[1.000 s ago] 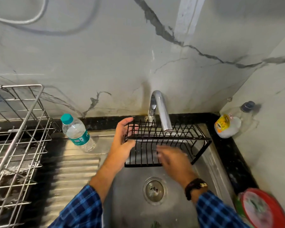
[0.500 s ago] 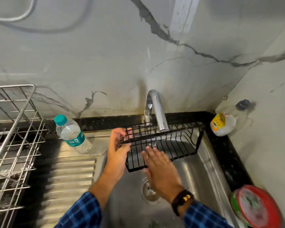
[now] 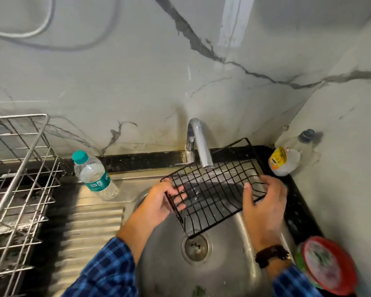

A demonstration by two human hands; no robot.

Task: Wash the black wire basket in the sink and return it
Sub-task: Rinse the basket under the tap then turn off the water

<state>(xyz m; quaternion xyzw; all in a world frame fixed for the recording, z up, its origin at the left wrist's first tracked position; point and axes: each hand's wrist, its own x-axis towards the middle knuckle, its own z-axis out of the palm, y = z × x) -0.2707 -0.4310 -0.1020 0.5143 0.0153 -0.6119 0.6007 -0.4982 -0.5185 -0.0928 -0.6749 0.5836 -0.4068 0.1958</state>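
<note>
I hold the black wire basket (image 3: 214, 189) tilted over the stainless steel sink (image 3: 163, 260), just under the curved chrome tap (image 3: 199, 144), where a thin stream seems to fall through the grid. My left grip (image 3: 159, 202) curls round the left rim, fingers hooked through the mesh. My right grip (image 3: 263, 204) pinches the right edge. To rinse well, I judge I should turn it slowly so water reaches every crossing, clear of the spout. The wires are thin, glossy and probably slippery when wet. The basin is smooth, rounded toward the drain (image 3: 196, 246).
</note>
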